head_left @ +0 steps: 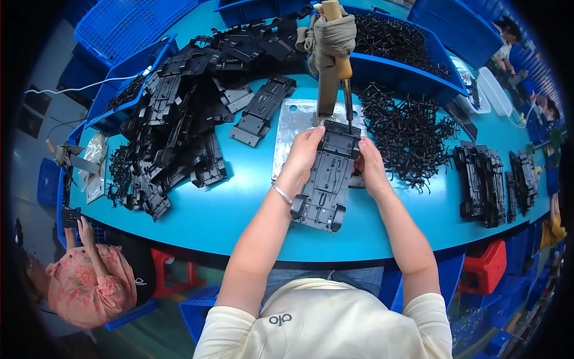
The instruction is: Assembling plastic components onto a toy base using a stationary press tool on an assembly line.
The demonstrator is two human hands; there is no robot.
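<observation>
Between both my hands is a black plastic toy car chassis [327, 182], its far end under an upright soldering iron [347, 99] that is strapped to a metal bracket [327, 90] with cloth. My left hand [304, 152] grips the chassis along its left side near the far end. On the opposite edge my right hand [372, 164] is closed, its fingertips partly hidden by the part. Beneath the far end lies a metal plate [287, 128]. Another chassis [263, 110] rests on the table just left of that plate.
A heap of black chassis [185, 113] covers the table's left. Small black plastic pieces [406, 137] lie to the right, with more in a blue bin [412, 78] behind. Finished-looking chassis [481, 182] stand in a row at far right. A co-worker [89, 278] sits at left.
</observation>
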